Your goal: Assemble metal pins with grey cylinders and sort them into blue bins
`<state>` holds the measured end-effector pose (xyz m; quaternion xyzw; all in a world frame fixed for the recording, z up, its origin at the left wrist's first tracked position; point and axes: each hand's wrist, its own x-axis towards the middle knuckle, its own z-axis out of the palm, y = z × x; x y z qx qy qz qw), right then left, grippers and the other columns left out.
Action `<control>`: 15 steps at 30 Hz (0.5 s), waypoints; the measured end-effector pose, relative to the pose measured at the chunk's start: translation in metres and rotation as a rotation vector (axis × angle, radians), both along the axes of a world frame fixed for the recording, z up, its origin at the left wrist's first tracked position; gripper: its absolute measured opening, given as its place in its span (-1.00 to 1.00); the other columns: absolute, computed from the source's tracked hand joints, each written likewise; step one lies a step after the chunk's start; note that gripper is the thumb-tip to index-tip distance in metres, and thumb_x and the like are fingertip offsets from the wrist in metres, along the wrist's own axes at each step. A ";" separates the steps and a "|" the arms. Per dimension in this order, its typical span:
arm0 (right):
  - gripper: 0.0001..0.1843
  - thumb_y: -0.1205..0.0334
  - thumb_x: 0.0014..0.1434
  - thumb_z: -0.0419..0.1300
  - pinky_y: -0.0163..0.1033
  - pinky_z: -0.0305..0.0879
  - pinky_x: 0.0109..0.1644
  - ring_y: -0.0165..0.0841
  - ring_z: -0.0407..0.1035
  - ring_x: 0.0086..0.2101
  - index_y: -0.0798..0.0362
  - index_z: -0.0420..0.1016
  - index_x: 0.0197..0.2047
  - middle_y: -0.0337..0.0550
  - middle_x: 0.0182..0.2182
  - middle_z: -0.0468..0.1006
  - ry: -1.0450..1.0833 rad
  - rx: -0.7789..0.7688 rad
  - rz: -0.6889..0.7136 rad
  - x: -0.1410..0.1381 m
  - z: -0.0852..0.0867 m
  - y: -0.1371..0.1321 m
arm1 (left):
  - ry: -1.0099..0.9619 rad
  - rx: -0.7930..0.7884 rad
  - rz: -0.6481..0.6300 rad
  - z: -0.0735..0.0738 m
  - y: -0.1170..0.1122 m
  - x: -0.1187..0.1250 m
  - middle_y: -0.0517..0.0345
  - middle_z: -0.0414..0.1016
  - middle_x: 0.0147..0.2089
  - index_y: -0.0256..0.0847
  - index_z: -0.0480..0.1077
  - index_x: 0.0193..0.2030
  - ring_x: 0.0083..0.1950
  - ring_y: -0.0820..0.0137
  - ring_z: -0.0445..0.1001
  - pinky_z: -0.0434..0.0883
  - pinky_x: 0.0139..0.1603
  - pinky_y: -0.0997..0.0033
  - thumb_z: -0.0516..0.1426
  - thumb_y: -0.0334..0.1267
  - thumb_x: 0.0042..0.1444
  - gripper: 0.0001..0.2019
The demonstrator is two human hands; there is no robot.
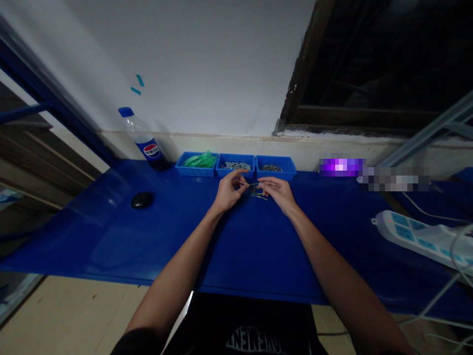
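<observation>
My left hand [229,191] and my right hand [278,191] face each other over the blue table, fingertips pinched. Between them runs a thin brassy screw [253,184], its ends at the two sets of fingertips; its fine detail is too small to make out. Just below the fingers lies a small group of loose long screws [260,196] on the tabletop. Right behind my hands stand a blue bin of small grey metal parts [236,172] and a blue bin of screws [276,174].
A third blue bin [195,171] holds green plastic [201,159]. Left of it stands a Pepsi bottle [150,148], with a black mouse [142,200] nearer me. A white power strip [417,236] with cables lies at the right. The wall [221,74] rises behind the blue table [254,256].
</observation>
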<state>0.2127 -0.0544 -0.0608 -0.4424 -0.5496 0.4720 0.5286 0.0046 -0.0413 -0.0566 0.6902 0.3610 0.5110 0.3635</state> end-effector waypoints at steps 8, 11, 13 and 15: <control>-0.60 -0.03 -0.09 0.54 -0.17 0.38 -0.32 -0.33 0.47 -0.50 0.04 0.72 -0.24 -0.15 -0.47 0.67 0.061 -0.041 0.000 0.000 -0.003 0.002 | 0.058 -0.026 0.023 -0.001 -0.003 0.005 0.07 0.57 -0.18 -0.27 0.51 0.10 -0.21 0.41 0.58 0.58 -0.07 0.36 0.26 -0.39 0.18 -0.67; -0.58 -0.06 -0.12 0.55 -0.15 0.44 -0.29 -0.28 0.53 -0.47 0.05 0.71 -0.27 -0.13 -0.50 0.67 0.071 -0.055 0.000 -0.001 -0.003 0.003 | 0.123 0.028 0.049 -0.002 -0.003 0.006 0.04 0.59 -0.15 -0.27 0.51 0.10 -0.21 0.40 0.60 0.59 -0.09 0.34 0.26 -0.37 0.21 -0.68; -0.58 -0.07 -0.11 0.55 -0.11 0.48 -0.24 -0.24 0.57 -0.43 0.05 0.70 -0.28 -0.10 -0.47 0.69 0.088 -0.034 -0.032 -0.001 -0.003 0.003 | 0.253 0.102 0.081 -0.002 -0.003 0.004 -0.02 0.62 -0.06 -0.25 0.52 0.12 -0.11 0.32 0.62 0.59 -0.01 0.26 0.26 -0.36 0.22 -0.68; -0.57 -0.05 -0.07 0.55 -0.05 0.53 -0.13 -0.19 0.63 -0.32 0.03 0.70 -0.21 -0.05 -0.34 0.74 0.118 0.017 -0.084 0.000 -0.003 0.004 | 0.443 0.197 0.100 -0.002 -0.003 0.003 -0.07 0.63 0.07 -0.25 0.53 0.16 0.07 0.22 0.58 0.54 0.17 0.13 0.23 -0.36 0.27 -0.68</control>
